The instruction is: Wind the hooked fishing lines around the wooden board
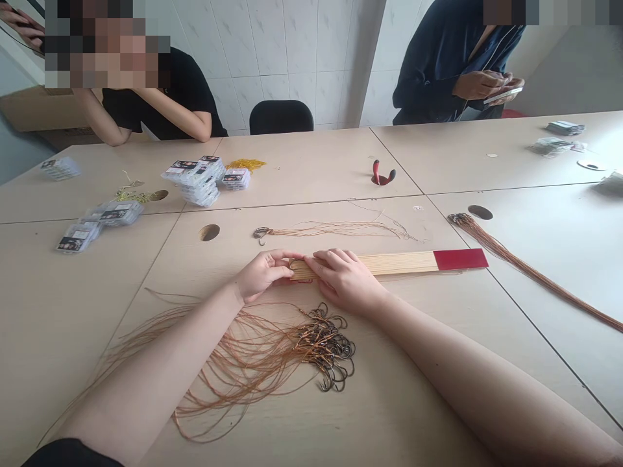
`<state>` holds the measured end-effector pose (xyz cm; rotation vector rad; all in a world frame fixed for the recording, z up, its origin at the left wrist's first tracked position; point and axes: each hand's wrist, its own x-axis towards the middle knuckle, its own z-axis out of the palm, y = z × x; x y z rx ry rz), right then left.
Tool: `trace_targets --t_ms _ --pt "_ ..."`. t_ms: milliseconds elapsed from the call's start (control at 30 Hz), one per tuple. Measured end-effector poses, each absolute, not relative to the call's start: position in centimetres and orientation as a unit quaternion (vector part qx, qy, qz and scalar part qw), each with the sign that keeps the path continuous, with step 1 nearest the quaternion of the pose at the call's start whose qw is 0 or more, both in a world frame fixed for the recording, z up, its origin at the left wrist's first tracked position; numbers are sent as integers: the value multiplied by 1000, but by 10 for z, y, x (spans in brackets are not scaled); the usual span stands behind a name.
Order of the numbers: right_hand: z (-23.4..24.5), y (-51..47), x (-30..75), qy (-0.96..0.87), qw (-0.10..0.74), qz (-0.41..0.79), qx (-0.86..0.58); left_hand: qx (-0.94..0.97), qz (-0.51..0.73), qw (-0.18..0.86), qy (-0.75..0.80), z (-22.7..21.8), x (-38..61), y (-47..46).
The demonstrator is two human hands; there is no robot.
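A long pale wooden stick with a red end lies across the table in front of me. My left hand pinches its near left end with curled fingers. My right hand rests on top of the stick beside it, fingers pressed down and together. Just below my hands lies a heap of dark fish hooks tied to thin brown lines that fan out to the left under my forearm.
A small bundle of hooked lines lies beyond the stick, and a longer bundle runs off to the right. Red-handled pliers and stacks of small clear boxes sit farther back. Two people sit across the table.
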<state>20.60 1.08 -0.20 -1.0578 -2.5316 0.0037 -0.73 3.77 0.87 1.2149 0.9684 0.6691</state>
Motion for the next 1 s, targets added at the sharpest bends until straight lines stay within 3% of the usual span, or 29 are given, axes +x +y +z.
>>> trace_targets --t_ms 467,633,1000 --pt "-3 12 206 -911 176 -1 -374 518 276 682 436 9 -8 39" --pt "0 14 207 -917 158 13 -367 431 251 738 455 13 -8 41" --pt "45 14 227 -892 128 285 -325 206 220 829 470 30 9 25"
